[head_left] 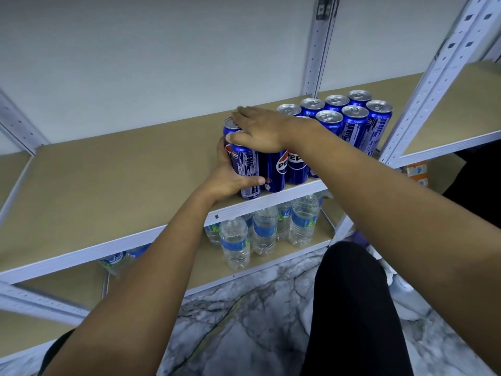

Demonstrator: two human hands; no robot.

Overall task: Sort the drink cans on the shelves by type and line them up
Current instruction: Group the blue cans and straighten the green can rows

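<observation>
Both hands (244,158) hold the front Pepsi cans (271,169) on the shelf (108,180)

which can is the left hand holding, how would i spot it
On the tan shelf above the water bottles, find the blue Pepsi cans. The held can is the front-left one of the group. Unlike its neighbours it shows small print, not the logo, and the left hand wraps it.

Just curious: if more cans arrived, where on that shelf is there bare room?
The tan shelf board lies bare left of the blue Pepsi cans. The right end by the white upright post is crowded.
</observation>
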